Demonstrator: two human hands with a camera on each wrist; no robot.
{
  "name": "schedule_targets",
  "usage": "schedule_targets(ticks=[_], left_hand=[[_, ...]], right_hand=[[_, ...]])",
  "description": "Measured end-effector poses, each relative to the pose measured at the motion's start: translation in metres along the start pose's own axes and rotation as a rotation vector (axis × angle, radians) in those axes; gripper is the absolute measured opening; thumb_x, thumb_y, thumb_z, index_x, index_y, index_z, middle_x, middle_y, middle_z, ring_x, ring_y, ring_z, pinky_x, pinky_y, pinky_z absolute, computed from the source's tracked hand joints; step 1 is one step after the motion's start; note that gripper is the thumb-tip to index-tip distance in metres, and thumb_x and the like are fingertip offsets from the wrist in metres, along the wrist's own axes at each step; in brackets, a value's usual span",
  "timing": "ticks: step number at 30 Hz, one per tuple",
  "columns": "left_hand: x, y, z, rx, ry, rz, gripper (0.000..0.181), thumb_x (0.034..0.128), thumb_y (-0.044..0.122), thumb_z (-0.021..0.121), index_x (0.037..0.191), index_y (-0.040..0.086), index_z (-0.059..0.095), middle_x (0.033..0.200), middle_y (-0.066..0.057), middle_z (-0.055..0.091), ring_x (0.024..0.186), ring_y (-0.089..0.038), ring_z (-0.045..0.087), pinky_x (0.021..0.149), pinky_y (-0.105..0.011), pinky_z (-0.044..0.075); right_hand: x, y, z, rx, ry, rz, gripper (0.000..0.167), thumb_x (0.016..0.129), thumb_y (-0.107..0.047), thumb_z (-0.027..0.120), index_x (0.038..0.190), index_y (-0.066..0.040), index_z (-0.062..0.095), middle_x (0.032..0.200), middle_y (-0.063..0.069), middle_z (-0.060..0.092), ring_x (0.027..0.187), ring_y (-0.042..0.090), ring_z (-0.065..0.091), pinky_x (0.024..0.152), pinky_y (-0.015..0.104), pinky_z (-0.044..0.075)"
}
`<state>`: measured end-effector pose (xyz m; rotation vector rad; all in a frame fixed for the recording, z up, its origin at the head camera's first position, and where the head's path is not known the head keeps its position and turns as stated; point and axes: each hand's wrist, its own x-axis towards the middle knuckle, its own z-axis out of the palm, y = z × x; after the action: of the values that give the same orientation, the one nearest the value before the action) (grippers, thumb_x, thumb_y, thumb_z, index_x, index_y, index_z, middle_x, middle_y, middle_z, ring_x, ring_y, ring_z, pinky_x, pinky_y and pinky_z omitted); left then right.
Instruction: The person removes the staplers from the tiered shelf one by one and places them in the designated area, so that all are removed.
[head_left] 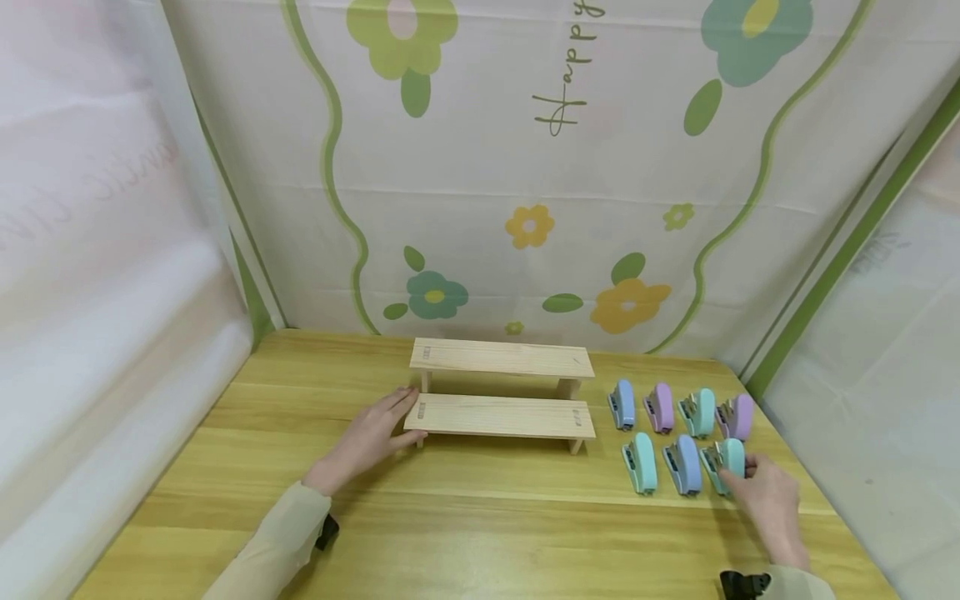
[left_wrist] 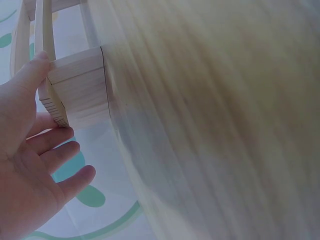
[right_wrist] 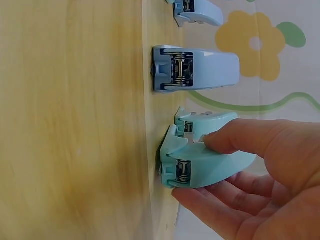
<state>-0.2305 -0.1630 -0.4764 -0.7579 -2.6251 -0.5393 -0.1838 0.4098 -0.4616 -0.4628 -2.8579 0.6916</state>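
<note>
At the right of the head view, my right hand [head_left: 768,504] grips a mint-green stapler [head_left: 734,457] between thumb and fingers. The right wrist view shows this stapler tilted, its hinge end close to the tabletop. Beside it in the front row are a blue stapler [head_left: 682,465] and another mint one. On the left, my left hand [head_left: 369,433] holds the end of a two-step wooden shelf [head_left: 498,417]. In the left wrist view, the thumb lies on the lower board's edge [left_wrist: 45,95] and the index finger is partly hidden behind it.
Behind the front row stand a blue stapler [head_left: 622,405], a purple stapler [head_left: 659,408], a mint stapler [head_left: 698,412] and a second purple one [head_left: 736,416]. A flower-printed curtain [head_left: 465,183] hangs along the back of the wooden table [head_left: 465,533]; white sheets hang at both sides.
</note>
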Motion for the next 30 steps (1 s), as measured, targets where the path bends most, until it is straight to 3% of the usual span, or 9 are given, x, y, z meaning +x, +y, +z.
schedule_targets(ticks=[9, 17, 21, 25, 30], left_hand=[[0.000, -0.001, -0.001, -0.004, -0.016, -0.005, 0.072, 0.0854, 0.033, 0.077, 0.138, -0.007, 0.052, 0.142, -0.025, 0.055, 0.129, -0.042, 0.056, 0.103, -0.052, 0.053], [0.001, 0.000, 0.000, -0.002, -0.031, -0.014, 0.071, 0.0867, 0.033, 0.076, 0.139, -0.007, 0.051, 0.142, -0.026, 0.054, 0.130, -0.042, 0.055, 0.103, -0.052, 0.052], [0.001, -0.001, 0.001, -0.008, -0.028, -0.010, 0.072, 0.0860, 0.033, 0.077, 0.139, -0.007, 0.051, 0.142, -0.027, 0.054, 0.130, -0.042, 0.055, 0.103, -0.054, 0.052], [0.002, -0.001, 0.000, -0.003, -0.021, -0.002, 0.074, 0.0850, 0.035, 0.077, 0.140, -0.007, 0.051, 0.141, -0.028, 0.054, 0.129, -0.043, 0.055, 0.103, -0.055, 0.052], [0.002, -0.001, -0.003, -0.027, -0.057, -0.037, 0.078, 0.0862, 0.037, 0.076, 0.143, -0.008, 0.046, 0.146, -0.027, 0.049, 0.133, -0.043, 0.051, 0.107, -0.056, 0.048]], right_hand=[[0.000, 0.001, 0.001, 0.004, 0.005, -0.001, 0.042, 0.084, -0.020, 0.069, 0.105, 0.015, 0.059, 0.098, 0.034, 0.068, 0.088, 0.045, 0.065, 0.065, 0.039, 0.049], [-0.001, 0.001, -0.004, -0.019, -0.071, 0.013, 0.051, 0.087, -0.024, 0.067, 0.113, 0.018, 0.055, 0.108, 0.037, 0.064, 0.096, 0.051, 0.061, 0.077, 0.055, 0.051], [-0.003, -0.002, -0.011, -0.016, -0.114, 0.029, 0.060, 0.089, -0.031, 0.068, 0.119, 0.019, 0.052, 0.114, 0.038, 0.063, 0.101, 0.053, 0.060, 0.079, 0.056, 0.053], [-0.007, -0.010, -0.019, -0.017, -0.076, 0.024, 0.059, 0.094, -0.033, 0.062, 0.123, 0.018, 0.051, 0.117, 0.037, 0.063, 0.103, 0.052, 0.060, 0.080, 0.054, 0.053], [-0.013, -0.029, -0.026, -0.018, 0.058, -0.084, 0.052, 0.097, -0.030, 0.059, 0.121, 0.016, 0.055, 0.112, 0.036, 0.065, 0.099, 0.049, 0.064, 0.078, 0.056, 0.053]])
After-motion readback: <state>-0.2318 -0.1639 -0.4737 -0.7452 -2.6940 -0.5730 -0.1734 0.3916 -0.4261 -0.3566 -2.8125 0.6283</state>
